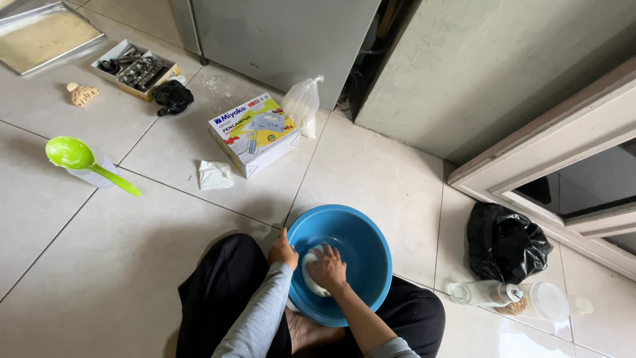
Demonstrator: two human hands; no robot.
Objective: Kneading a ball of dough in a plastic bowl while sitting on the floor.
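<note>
Hands worked at a blue bowl (361, 246) on the tiled floor (99, 265), wedged between the seated person's legs. Left hand (282, 252) gripped its rim; right hand (327, 267) pressed, fingers curled, on white dough (311, 278) inside. Beyond lay a mixer box (254, 133) and green ladle (78, 158).

The bowl (358, 245) is bright blue, the lump (311, 275) inside it white. The ladle (79, 159) is lime green. The mixer box (254, 132) is yellow and white with red accents. Two bags are black: a large bag (505, 244) and a small bag (173, 97). The floor (99, 265) is pale cream tile with dark grout lines.
</note>
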